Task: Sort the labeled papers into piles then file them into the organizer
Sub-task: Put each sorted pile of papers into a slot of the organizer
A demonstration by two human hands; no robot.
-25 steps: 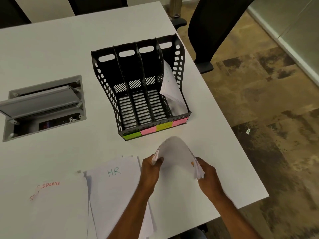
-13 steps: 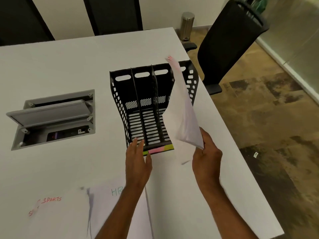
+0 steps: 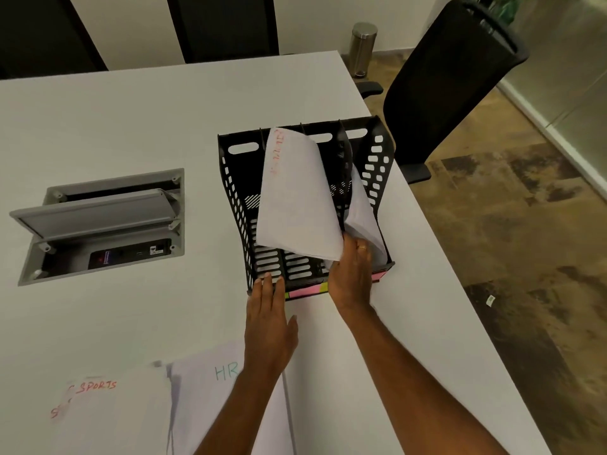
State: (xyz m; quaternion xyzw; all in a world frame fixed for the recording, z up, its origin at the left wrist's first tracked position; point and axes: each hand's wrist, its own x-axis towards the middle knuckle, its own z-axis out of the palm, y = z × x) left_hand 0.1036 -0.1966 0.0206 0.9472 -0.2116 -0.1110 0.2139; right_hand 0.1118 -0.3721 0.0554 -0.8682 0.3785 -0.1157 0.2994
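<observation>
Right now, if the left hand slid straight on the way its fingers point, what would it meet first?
The left hand lies flat, its fingertips at the front lip of the black organizer. Going straight on, it would probably meet that lip first; whether they already touch is unclear.

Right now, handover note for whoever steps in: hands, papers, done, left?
Right hand: gripping a sheaf of papers by its lower corner, held tilted over the middle slots of the black organizer; not yet seated in a slot.
Left hand: open, fingertips on the organizer's front edge, steadying it.
Done: one batch already stands in the rightmost slot.
Left: drop the held sheaf into its slot, then file the HR pile and the SPORTS pile, both lying on the table near the front edge. The leftmost slot looks empty. Slot labels unreadable from here.
</observation>
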